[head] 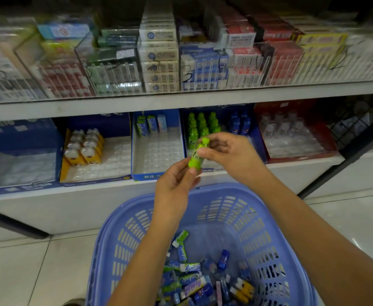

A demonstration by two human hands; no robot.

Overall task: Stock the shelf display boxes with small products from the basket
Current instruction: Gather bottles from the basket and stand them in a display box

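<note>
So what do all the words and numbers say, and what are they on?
"3": black marker on the clear plastic shelf box holding blue packs.
"2": black marker on the clear plastic box holding yellow packs.
"kodo", roughly: small blue-green cartons in the blue plastic basket.
Small green plastic bottle, pack labels, blue cardboard display box's front print: too blurred.

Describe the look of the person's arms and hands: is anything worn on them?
Both are bare. The left hand and right hand wear no gloves, and no ring shows on the fingers. The forearms are uncovered to the picture's edge: no sleeve, watch or bracelet is in view.
</note>
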